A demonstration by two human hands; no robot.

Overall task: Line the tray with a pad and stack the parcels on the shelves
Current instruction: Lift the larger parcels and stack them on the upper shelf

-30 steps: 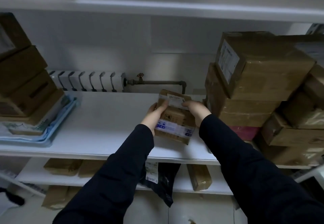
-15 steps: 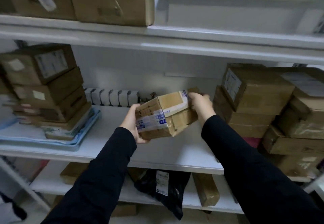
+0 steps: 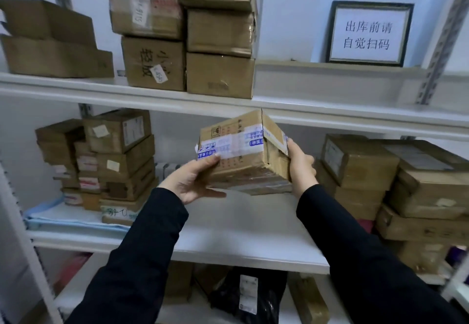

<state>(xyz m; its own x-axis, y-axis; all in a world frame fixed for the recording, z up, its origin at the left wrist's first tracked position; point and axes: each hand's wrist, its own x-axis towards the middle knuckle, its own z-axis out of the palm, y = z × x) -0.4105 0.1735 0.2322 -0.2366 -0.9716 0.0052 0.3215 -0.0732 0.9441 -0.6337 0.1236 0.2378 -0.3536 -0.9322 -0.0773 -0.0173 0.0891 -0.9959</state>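
**Parcel (image 3: 243,156) held in the air between two shelves**

The left grip (image 3: 193,181) cupped the parcel's lower left corner, thumb on its taped face. The right grip (image 3: 300,165) clasped its right end. The parcel hung tilted over a bare stretch of the middle shelf (image 3: 241,224), just under the upper shelf (image 3: 330,111). Stacked boxes (image 3: 114,161) sat to the left on a blue pad (image 3: 63,218).
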